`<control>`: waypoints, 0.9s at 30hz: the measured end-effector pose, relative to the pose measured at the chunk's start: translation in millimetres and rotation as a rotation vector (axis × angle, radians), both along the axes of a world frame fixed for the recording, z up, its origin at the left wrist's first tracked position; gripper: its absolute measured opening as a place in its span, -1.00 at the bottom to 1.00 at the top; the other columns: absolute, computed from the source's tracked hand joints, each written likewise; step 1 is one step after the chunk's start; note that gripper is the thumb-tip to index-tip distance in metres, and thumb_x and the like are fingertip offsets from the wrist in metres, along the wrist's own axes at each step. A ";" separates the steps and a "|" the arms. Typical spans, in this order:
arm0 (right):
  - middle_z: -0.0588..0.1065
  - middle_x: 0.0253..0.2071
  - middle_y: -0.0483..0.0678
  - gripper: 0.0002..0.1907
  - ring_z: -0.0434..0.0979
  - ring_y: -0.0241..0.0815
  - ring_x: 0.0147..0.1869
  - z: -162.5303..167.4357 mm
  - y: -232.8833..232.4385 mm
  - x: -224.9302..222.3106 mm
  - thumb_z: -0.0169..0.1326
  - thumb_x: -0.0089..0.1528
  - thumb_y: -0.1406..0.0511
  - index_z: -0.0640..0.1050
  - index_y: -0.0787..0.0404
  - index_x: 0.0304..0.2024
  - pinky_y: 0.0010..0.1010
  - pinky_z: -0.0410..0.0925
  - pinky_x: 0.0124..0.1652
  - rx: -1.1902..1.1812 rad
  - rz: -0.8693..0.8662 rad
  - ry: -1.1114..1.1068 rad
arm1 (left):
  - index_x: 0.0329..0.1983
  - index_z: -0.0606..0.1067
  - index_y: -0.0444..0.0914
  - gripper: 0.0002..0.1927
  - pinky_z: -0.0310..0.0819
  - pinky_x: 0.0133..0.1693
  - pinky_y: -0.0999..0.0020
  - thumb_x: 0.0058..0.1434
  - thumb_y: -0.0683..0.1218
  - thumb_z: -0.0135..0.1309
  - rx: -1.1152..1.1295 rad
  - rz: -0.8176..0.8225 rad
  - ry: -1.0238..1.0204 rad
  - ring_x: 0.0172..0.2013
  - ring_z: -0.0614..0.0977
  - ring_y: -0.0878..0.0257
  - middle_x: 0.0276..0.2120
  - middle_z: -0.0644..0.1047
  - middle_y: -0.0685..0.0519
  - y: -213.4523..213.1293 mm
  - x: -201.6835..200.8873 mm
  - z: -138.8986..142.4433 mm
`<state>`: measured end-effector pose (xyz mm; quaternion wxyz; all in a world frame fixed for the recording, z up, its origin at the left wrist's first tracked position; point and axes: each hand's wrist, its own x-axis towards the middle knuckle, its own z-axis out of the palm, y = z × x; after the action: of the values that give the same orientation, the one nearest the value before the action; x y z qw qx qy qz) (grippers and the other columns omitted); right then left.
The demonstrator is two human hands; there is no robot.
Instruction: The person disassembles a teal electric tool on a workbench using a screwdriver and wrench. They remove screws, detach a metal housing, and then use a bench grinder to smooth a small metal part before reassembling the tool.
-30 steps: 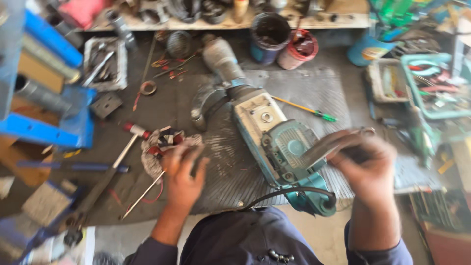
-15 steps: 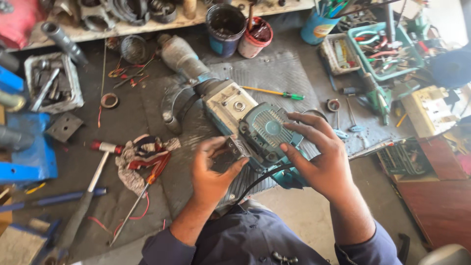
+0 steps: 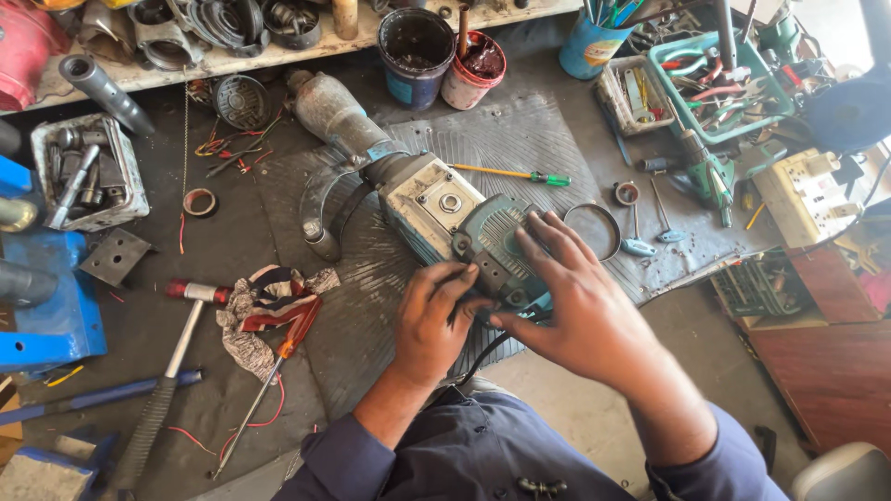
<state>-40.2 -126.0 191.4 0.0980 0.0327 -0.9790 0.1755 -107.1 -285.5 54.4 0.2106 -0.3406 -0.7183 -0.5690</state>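
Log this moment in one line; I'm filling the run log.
left hand: on demolition hammer rear | right hand: on teal housing | rubber mat beneath

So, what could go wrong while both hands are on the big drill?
1. The drill lies at the bench edge; a push from the left hand or right hand might tip it off.
2. Its black cable hangs toward the lap and could snag.
3. The loose ring nearby could get knocked away.

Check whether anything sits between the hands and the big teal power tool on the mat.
Nothing visible does. The left hand and the right hand both rest directly on the rear housing of the teal power tool. The screwdriver and the metal ring lie beside it, apart from the hands.
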 end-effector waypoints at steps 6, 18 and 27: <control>0.36 0.33 0.31 -0.28 0.26 0.24 0.48 -16.7 -11.5 -2.2 0.31 0.05 0.10 0.52 0.40 0.15 -0.11 0.19 0.32 0.139 -0.099 0.085 | 0.07 0.53 -0.24 -0.55 0.59 -0.03 0.21 0.11 -0.20 0.37 -0.062 0.000 0.054 -0.04 0.63 0.04 -0.01 0.51 -0.03 -6.9 -1.7 10.2; 0.33 0.29 0.31 -0.35 0.27 0.35 0.36 -16.1 -18.7 -9.4 0.37 -0.05 0.08 0.57 0.33 -0.02 0.00 0.22 0.25 0.073 -0.203 0.145 | 0.08 0.55 -0.16 -0.51 0.57 0.00 0.17 0.04 -0.23 0.33 -0.096 -0.080 0.098 0.00 0.60 0.00 -0.01 0.51 -0.02 -15.3 -18.3 2.6; 0.33 0.33 0.32 -0.35 0.22 0.39 0.44 -21.6 -11.5 1.8 0.35 0.04 0.10 0.54 0.34 0.06 0.01 0.21 0.29 0.110 -0.163 0.143 | 0.14 0.49 -0.18 -0.41 0.57 0.01 0.16 0.01 -0.19 0.39 -0.135 -0.061 -0.099 0.01 0.62 -0.03 0.00 0.52 -0.05 -7.6 4.0 21.1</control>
<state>-38.5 -137.5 169.8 0.1796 -0.0292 -0.9771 0.1101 -103.1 -293.1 75.4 0.1337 -0.3473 -0.7538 -0.5416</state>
